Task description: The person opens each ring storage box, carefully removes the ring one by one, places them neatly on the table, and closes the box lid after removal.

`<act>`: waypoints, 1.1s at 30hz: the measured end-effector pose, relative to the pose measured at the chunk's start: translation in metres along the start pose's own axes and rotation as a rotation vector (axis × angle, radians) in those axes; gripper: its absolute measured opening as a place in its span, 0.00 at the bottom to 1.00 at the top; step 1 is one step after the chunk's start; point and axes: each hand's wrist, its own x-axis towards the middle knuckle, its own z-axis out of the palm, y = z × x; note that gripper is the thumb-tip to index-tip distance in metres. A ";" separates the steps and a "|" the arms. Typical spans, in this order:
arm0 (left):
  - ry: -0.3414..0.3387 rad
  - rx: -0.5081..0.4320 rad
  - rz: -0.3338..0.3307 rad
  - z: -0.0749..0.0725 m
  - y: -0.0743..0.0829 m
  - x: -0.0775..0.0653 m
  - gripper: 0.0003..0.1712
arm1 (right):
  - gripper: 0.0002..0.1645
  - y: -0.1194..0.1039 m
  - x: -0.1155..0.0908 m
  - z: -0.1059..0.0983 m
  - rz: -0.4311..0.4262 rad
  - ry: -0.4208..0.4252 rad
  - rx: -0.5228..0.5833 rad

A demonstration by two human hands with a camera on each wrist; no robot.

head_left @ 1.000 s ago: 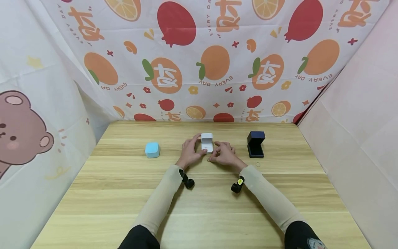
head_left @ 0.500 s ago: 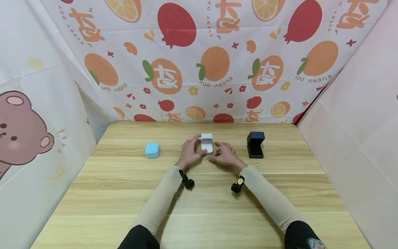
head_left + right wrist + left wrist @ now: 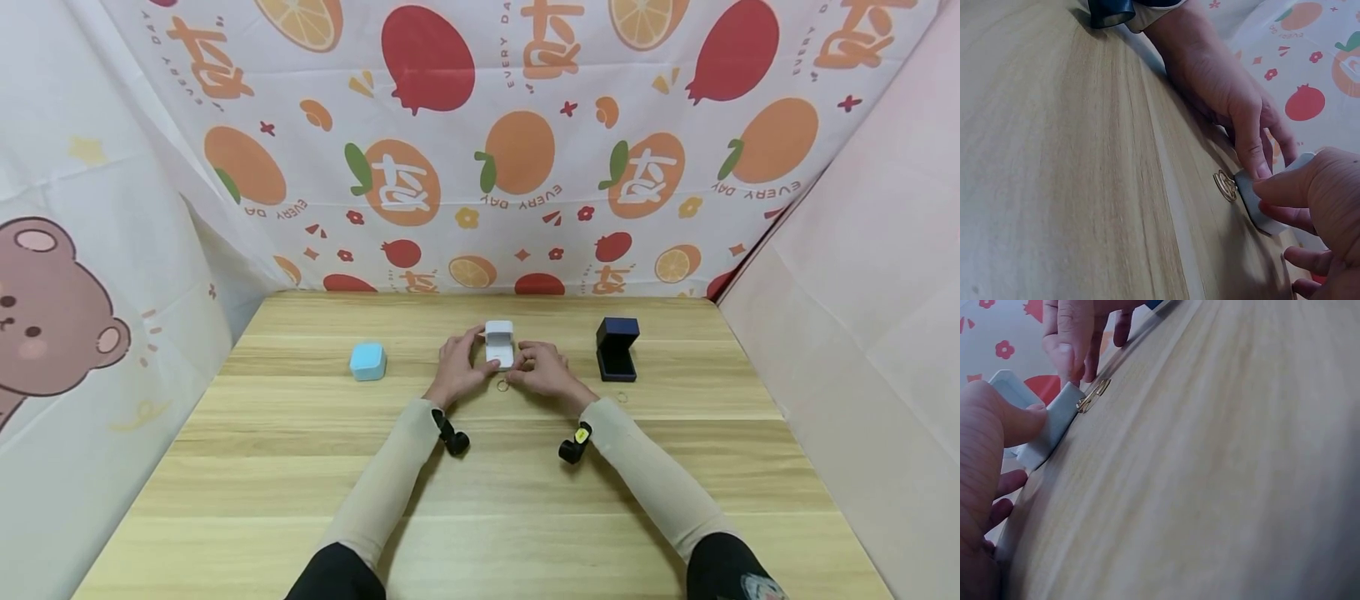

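Observation:
A small white ring box stands with its lid raised near the middle of the table. My left hand grips it from the left, the thumb across its front. At the right front corner of the box, the thumb and forefinger of my right hand pinch close together against it; part of that contact is hidden. A gold-coloured ring lies on the wood just in front of the box, apart from my right fingertips. In the right wrist view the ring shows several gold loops beside the box's grey-looking base.
On the right stands an open dark blue ring box, with another thin ring in front of it. A closed light blue box sits to the left. A fruit-printed cloth hangs behind the table.
My right fingertips have come off the ring and shifted slightly up to the white ring box's corner. The ring stays on the table. My left hand keeps its place.

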 end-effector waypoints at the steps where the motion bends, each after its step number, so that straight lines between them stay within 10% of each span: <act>1: 0.001 0.000 -0.005 0.000 0.000 0.000 0.45 | 0.08 0.000 0.001 0.000 0.000 0.006 0.007; 33: 0.058 -0.025 -0.010 0.002 0.001 0.000 0.33 | 0.05 -0.001 0.006 -0.004 0.007 0.018 0.185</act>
